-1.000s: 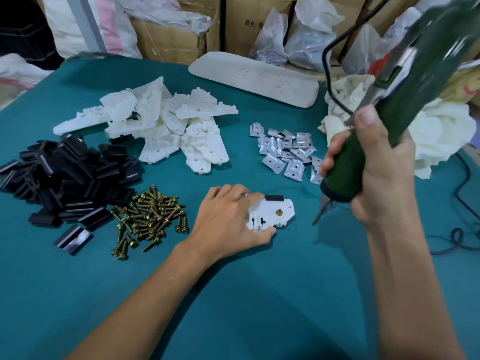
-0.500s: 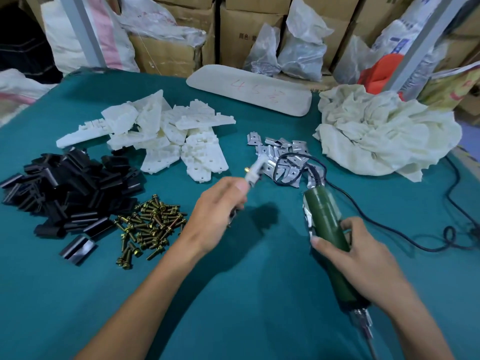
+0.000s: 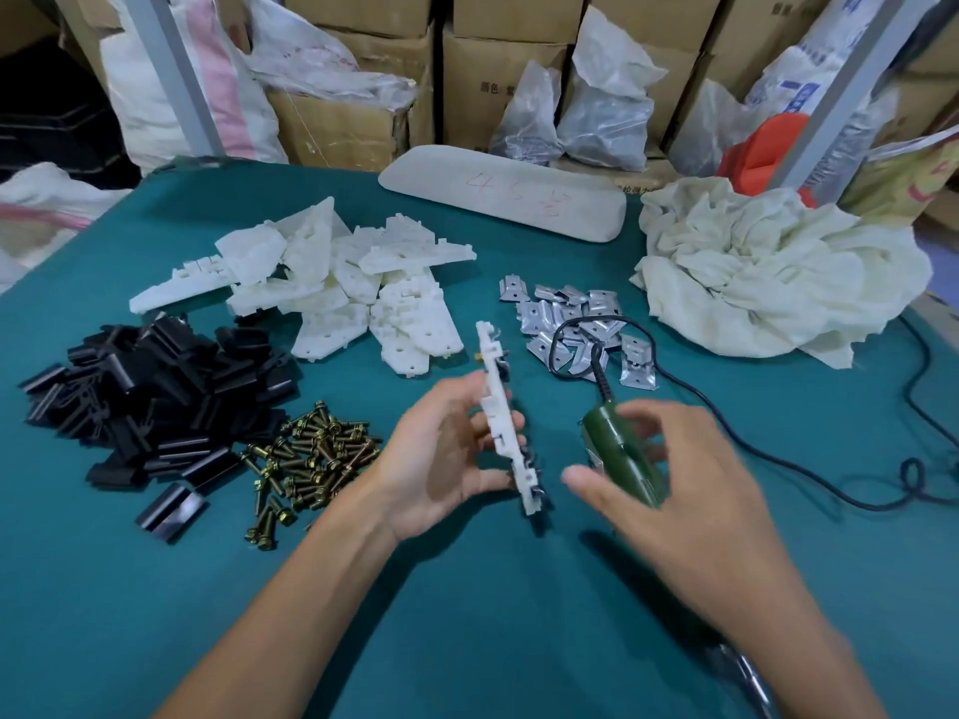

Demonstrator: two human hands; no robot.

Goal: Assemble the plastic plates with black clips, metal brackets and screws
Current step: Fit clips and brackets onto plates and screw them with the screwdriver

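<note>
My left hand (image 3: 441, 459) holds a white plastic plate (image 3: 506, 422) on edge above the table, thumb on the near side, fingers behind it; a brass screw tip shows near its top. My right hand (image 3: 674, 485) hovers, blurred, with fingers spread over the green electric screwdriver (image 3: 620, 461), which lies on the green table (image 3: 467, 614). Loose white plates (image 3: 353, 293) are heaped at the back. Black clips (image 3: 145, 391) lie piled at the left, brass screws (image 3: 306, 459) beside them, and metal brackets (image 3: 576, 324) at centre right.
The screwdriver's black cord (image 3: 778, 448) runs right across the table. A crumpled white cloth (image 3: 768, 272) sits at the back right and a long beige pad (image 3: 503, 199) at the back edge. Cardboard boxes and plastic bags stand behind the table.
My right hand laid the screwdriver on the table and let go of it. My left hand lifted the plate off the table and turned it upright on edge.
</note>
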